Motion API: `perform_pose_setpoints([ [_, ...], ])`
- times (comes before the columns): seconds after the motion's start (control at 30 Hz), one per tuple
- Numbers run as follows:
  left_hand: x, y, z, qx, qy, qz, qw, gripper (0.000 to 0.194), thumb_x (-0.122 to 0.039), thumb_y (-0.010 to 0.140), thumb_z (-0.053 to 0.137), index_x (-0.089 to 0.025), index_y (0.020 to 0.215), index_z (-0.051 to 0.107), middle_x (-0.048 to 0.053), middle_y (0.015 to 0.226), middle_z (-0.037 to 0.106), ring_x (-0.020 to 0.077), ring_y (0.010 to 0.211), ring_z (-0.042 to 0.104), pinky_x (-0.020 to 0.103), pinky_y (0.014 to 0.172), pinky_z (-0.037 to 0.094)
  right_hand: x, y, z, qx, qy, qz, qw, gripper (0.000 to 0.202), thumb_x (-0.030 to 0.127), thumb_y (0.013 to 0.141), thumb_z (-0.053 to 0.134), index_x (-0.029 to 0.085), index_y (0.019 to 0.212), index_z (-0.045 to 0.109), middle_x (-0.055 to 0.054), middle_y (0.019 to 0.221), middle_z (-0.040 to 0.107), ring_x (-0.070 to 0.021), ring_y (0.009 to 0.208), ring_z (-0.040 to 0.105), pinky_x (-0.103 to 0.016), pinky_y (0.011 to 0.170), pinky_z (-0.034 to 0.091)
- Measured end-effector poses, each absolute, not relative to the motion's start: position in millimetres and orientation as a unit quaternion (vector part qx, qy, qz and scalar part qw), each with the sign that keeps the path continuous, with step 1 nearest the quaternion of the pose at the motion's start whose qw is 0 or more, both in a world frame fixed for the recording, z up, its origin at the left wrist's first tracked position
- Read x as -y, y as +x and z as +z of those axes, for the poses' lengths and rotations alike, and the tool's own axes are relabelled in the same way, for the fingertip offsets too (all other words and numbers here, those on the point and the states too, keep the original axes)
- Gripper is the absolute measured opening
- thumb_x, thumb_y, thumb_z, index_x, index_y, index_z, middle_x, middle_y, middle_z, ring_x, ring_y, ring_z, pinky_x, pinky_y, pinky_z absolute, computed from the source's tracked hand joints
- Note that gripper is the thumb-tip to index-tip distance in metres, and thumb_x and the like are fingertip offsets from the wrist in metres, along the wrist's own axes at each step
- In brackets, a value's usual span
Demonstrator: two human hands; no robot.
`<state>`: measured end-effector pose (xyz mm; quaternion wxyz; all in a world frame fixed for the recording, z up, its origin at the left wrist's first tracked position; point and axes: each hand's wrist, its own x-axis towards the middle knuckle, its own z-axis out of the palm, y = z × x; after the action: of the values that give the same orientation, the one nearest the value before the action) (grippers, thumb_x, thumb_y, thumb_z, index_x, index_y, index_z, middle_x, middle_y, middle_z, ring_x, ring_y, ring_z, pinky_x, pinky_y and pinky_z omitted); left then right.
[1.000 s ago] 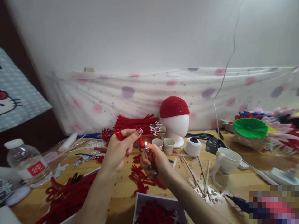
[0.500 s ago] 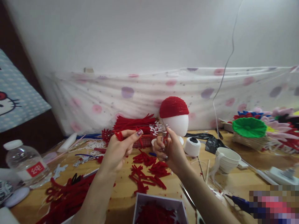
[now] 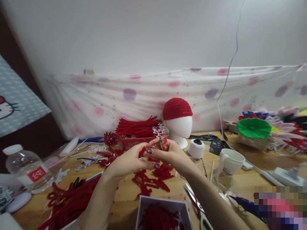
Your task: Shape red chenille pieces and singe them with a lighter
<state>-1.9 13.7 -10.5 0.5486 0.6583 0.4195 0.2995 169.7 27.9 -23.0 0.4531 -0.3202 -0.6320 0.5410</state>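
Note:
Both hands meet above the middle of the table. My left hand [image 3: 135, 158] is closed on a red fuzzy strip [image 3: 142, 151], part of which shows between the fingers. Tucked in my right hand [image 3: 168, 153] is a red lighter [image 3: 164, 143], its metal top pointing up; the thumb and fingertips of this hand touch the left fingers. Short red pieces [image 3: 151, 182] lie on the wood below the hands. Nearer to me, a white box [image 3: 165, 202] holds more red pieces. Behind the right hand stands a white foam head [image 3: 181, 127] with a red cap [image 3: 177, 108].
Scissors [image 3: 195, 199] lie beside my right forearm. To the right are a thread spool [image 3: 196, 149], a white cup [image 3: 231, 161] and a green flower piece [image 3: 254, 127]. A red basket [image 3: 129, 143] of long strips stands behind; a water bottle [image 3: 26, 169] is at left.
My hands have come together from being apart. The right hand has turned, and the lighter now shows more plainly. More of the scissors is visible.

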Motion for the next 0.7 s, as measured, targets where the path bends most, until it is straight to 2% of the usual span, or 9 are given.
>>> perform_pose_setpoints([
  [0.07,-12,0,-10,-0.428,0.659,0.305,0.538,0.05,-0.03,0.069,0.077,-0.014,0.114,0.062,-0.012,0.062,0.037,0.0058,0.05,0.02,0.024,0.049,0.019,-28,175,-22,0.653,-0.331,0.513,0.448,0.026,0.041,0.075,0.074,0.017,0.084,0.068,0.004,0.058,0.052,-0.0071,0.046,0.033,-0.024,0.044,0.023],
  [0.17,-13,5,-13,-0.444,0.695,0.302,0.478,0.033,-0.034,0.074,0.072,-0.013,0.1,0.069,-0.009,0.06,0.037,0.0071,0.052,0.027,0.024,0.05,0.021,-29,193,-15,0.655,-0.388,0.443,0.473,0.022,0.039,0.078,0.07,0.018,0.079,0.066,0.007,0.05,0.041,-0.0079,0.045,0.03,-0.025,0.045,0.023],
  [0.23,-15,13,-20,-0.449,0.723,0.293,0.436,0.025,-0.034,0.074,0.07,-0.013,0.088,0.072,-0.007,0.059,0.04,0.0084,0.054,0.033,0.024,0.052,0.025,-27,208,-6,0.656,-0.425,0.398,0.481,0.02,0.037,0.077,0.07,0.018,0.08,0.064,0.008,0.05,0.039,-0.008,0.045,0.03,-0.025,0.046,0.023],
  [0.33,-19,34,-39,-0.433,0.749,0.269,0.423,0.022,-0.034,0.075,0.069,-0.013,0.079,0.074,-0.004,0.059,0.05,0.0103,0.055,0.041,0.025,0.054,0.031,-19,227,5,0.66,-0.457,0.34,0.49,0.018,0.035,0.08,0.065,0.018,0.076,0.061,0.006,0.054,0.039,-0.0086,0.048,0.032,-0.026,0.049,0.024],
  [0.43,-26,61,-60,-0.399,0.784,0.205,0.43,0.025,-0.036,0.079,0.066,-0.014,0.082,0.077,0.0,0.061,0.058,0.0133,0.055,0.049,0.026,0.054,0.036,-13,242,11,0.679,-0.464,0.252,0.509,0.022,0.032,0.081,0.063,0.019,0.067,0.054,0.004,0.058,0.041,-0.0102,0.055,0.036,-0.027,0.052,0.025],
  [0.5,-32,81,-71,-0.369,0.818,0.199,0.393,0.021,-0.033,0.08,0.066,-0.015,0.082,0.078,0.001,0.061,0.061,0.014,0.056,0.05,0.027,0.055,0.036,-10,249,13,0.677,-0.472,0.195,0.53,0.027,0.03,0.082,0.062,0.019,0.061,0.048,0.003,0.059,0.039,-0.0109,0.057,0.035,-0.028,0.054,0.024],
  [0.63,-45,122,-84,-0.273,0.91,0.101,0.294,0.015,-0.016,0.079,0.066,-0.019,0.087,0.078,0.004,0.081,0.073,0.0175,0.072,0.06,0.027,0.065,0.041,-9,258,14,0.669,-0.493,0.14,0.539,0.027,0.028,0.083,0.061,0.019,0.061,0.048,0.003,0.058,0.037,-0.0115,0.057,0.033,-0.029,0.055,0.023],
  [0.7,-49,140,-91,-0.258,0.934,0.057,0.241,0.018,-0.007,0.074,0.063,-0.019,0.076,0.076,0.005,0.075,0.071,0.019,0.069,0.059,0.029,0.063,0.038,-8,260,14,0.679,-0.495,0.137,0.525,0.027,0.028,0.083,0.061,0.019,0.06,0.048,0.003,0.057,0.038,-0.0116,0.058,0.034,-0.029,0.055,0.024],
])
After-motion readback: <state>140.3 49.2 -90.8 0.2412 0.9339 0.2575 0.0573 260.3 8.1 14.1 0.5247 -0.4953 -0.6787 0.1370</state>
